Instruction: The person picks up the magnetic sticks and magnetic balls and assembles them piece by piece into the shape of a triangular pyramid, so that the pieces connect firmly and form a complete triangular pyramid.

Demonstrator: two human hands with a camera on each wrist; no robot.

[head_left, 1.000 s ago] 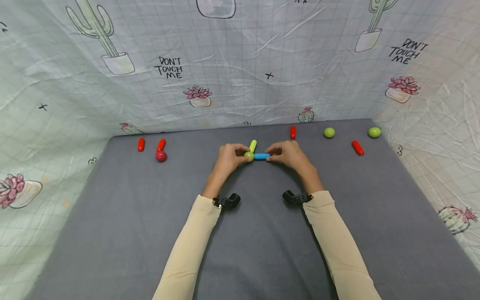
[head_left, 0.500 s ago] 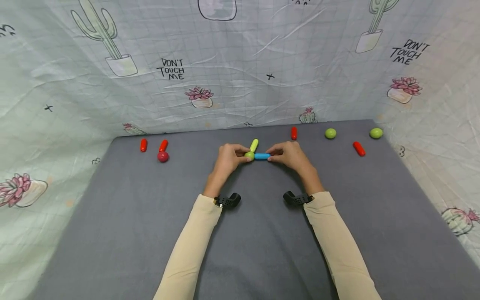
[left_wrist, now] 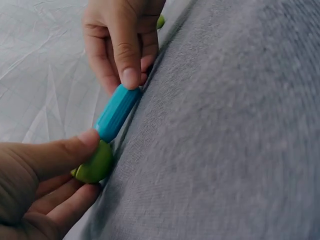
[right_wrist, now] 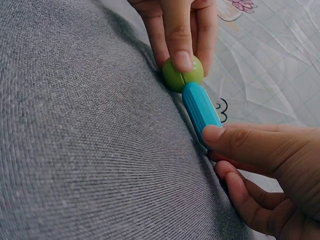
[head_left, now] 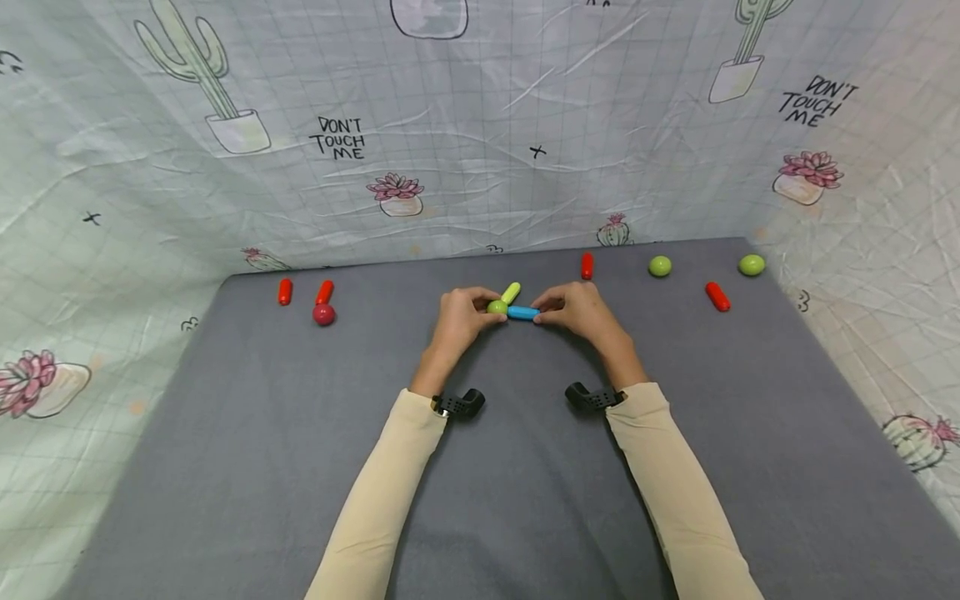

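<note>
My left hand (head_left: 461,320) pinches a green ball (right_wrist: 176,79) between thumb and fingers. The right hand (head_left: 577,308) grips the far end of a ridged blue rod (left_wrist: 117,114) with thumb and fingertips. The rod's other end meets the ball, so the two lie in one line just over the grey cloth. A yellow-green rod (head_left: 512,292) sticks out from the ball toward the back, at an angle to the blue one. In the left wrist view the left thumb lies over the ball right where the blue rod meets it.
At the back left lie a red rod (head_left: 285,292) and a second red rod (head_left: 325,292) ending at a red ball (head_left: 323,314). Behind the right hand is another red rod (head_left: 587,266). Further right are two green balls (head_left: 660,266) and a red rod (head_left: 717,297). A printed curtain (head_left: 480,192) hangs behind.
The yellow-green rod has swung a little to the right, as the green ball turns slightly in my left hand. The right hand keeps its hold on the blue rod.
</note>
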